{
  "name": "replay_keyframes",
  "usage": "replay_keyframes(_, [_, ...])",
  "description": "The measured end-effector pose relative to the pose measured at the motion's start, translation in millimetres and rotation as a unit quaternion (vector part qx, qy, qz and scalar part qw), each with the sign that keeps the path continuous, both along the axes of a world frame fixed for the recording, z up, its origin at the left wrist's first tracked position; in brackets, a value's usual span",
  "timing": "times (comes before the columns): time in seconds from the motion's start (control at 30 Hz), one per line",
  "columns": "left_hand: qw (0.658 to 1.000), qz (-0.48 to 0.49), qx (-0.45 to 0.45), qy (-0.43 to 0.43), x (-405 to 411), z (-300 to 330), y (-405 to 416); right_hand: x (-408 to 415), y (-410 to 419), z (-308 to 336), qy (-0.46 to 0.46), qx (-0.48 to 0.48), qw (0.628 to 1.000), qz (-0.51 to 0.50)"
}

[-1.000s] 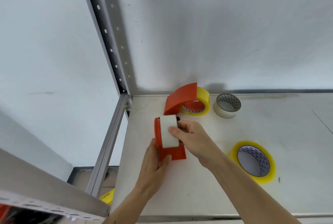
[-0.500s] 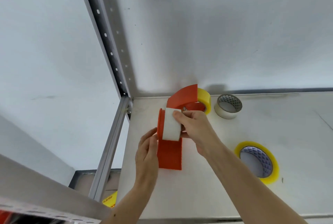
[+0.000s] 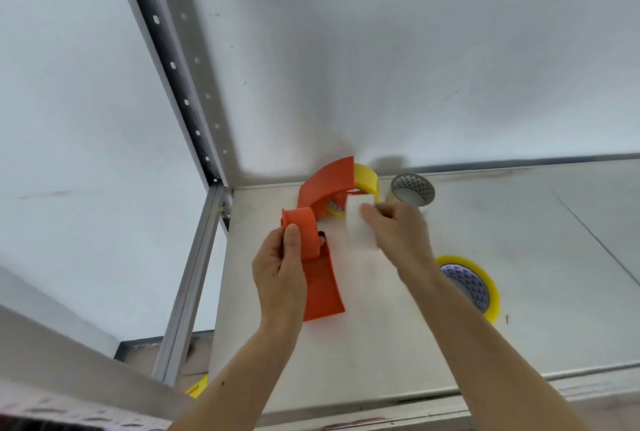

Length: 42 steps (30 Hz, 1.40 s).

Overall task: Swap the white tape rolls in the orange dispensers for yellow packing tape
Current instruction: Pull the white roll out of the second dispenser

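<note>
My left hand (image 3: 278,273) grips an orange tape dispenser (image 3: 320,286) above the shelf, its bare orange hub (image 3: 304,231) showing with no roll on it. My right hand (image 3: 398,234) holds a white tape roll (image 3: 358,226), blurred, just right of the hub and apart from it. A second orange dispenser (image 3: 327,181) at the back of the shelf carries a yellow tape roll (image 3: 366,179). A loose yellow tape roll (image 3: 483,283) lies flat on the shelf at the right, partly hidden by my right forearm.
A second white roll (image 3: 414,188) stands at the back next to the loaded dispenser. The grey metal shelf (image 3: 381,344) ends at a front edge near me; a perforated upright post (image 3: 180,91) and a rail run along its left side. A white wall closes the back.
My right hand has pulled the white roll off the dispenser's hub and carried it to the right. My left hand shifted its grip up onto the hub.
</note>
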<state>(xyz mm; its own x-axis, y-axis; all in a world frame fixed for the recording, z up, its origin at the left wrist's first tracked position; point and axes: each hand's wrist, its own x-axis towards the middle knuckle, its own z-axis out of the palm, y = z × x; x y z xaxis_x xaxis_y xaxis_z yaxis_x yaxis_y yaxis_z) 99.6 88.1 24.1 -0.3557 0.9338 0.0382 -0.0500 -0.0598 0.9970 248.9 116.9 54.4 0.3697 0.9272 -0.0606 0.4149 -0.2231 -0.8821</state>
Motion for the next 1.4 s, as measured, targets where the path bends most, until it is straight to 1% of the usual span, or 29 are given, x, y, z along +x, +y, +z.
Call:
replay_keyframes(0.03, [1.0,-0.005,0.002,-0.001,1,0,0,10,1,-4,-0.075,-0.01,0.997,-0.025])
replay_keyframes(0.1, [1.0,-0.009,0.002,-0.001,3,0,-1,25,5,-13,-0.216,-0.052,0.974,-0.05])
replay_keyframes(0.17, [1.0,-0.011,0.006,-0.004,5,-1,-1,34,11,-23,-0.314,-0.095,0.943,-0.049])
replay_keyframes(0.2, [1.0,-0.014,0.008,-0.006,6,-1,0,38,12,-27,-0.34,-0.114,0.932,-0.047])
replay_keyframes(0.23, [1.0,-0.017,0.01,-0.007,6,0,0,43,14,-30,-0.356,-0.129,0.925,-0.043])
replay_keyframes(0.3, [1.0,-0.027,0.01,-0.007,8,1,1,49,14,-33,-0.359,-0.14,0.922,-0.025])
replay_keyframes(0.37, [0.999,-0.036,0.013,-0.009,9,2,2,51,9,-33,-0.34,-0.12,0.933,-0.019])
replay_keyframes(0.4, [0.999,-0.04,0.015,-0.011,10,3,3,50,5,-30,-0.346,-0.106,0.932,-0.031])
replay_keyframes(0.43, [0.999,-0.046,0.015,-0.014,11,4,3,51,1,-26,-0.374,-0.104,0.92,-0.046])
replay_keyframes(0.47, [0.999,-0.051,0.013,-0.015,12,4,3,53,-4,-21,-0.407,-0.126,0.903,-0.053])
replay_keyframes(0.5, [0.998,-0.053,0.012,-0.016,12,5,3,54,-8,-16,-0.43,-0.169,0.886,-0.045])
replay_keyframes(0.57, [0.998,-0.055,0.015,-0.018,12,4,4,56,-16,-10,-0.452,-0.27,0.85,0.015])
replay_keyframes(0.6, [0.998,-0.056,0.018,-0.018,11,4,4,56,-19,-10,-0.451,-0.298,0.841,0.04])
replay_keyframes(0.63, [0.998,-0.057,0.019,-0.019,11,3,4,55,-22,-11,-0.439,-0.308,0.842,0.05])
replay_keyframes(0.7, [0.998,-0.059,0.019,-0.028,10,3,3,52,-25,-13,-0.403,-0.302,0.863,0.042])
replay_keyframes(0.8, [0.998,-0.051,0.02,-0.04,6,2,3,47,-29,1,-0.36,-0.267,0.893,0.035])
replay_keyframes(0.87, [0.998,-0.042,0.017,-0.038,3,2,3,44,-29,17,-0.309,-0.226,0.923,0.039])
replay_keyframes(0.93, [0.998,-0.039,0.018,-0.045,1,3,2,40,-25,31,-0.21,-0.162,0.963,0.045])
replay_keyframes(1.0, [0.998,-0.043,0.017,-0.053,-1,3,0,33,-22,41,-0.068,-0.097,0.991,0.057])
replay_keyframes(1.03, [0.997,-0.042,0.013,-0.056,-2,3,0,28,-20,44,0.009,-0.071,0.995,0.064])
replay_keyframes(1.1, [0.998,-0.031,0.01,-0.055,-5,3,-1,18,-18,45,0.14,-0.031,0.986,0.081])
replay_keyframes(1.17, [0.999,-0.024,0.004,-0.049,-7,4,-3,6,-16,42,0.229,-0.008,0.97,0.082])
replay_keyframes(1.2, [0.999,-0.021,0.001,-0.049,-9,5,-4,1,-14,39,0.256,-0.002,0.963,0.081])
replay_keyframes(1.27, [0.999,-0.019,-0.007,-0.045,-12,6,-4,-7,-12,34,0.276,0.003,0.957,0.086])
replay_keyframes(1.4, [0.999,-0.02,-0.002,-0.044,-17,7,-3,-19,-11,25,0.254,-0.028,0.96,0.112])
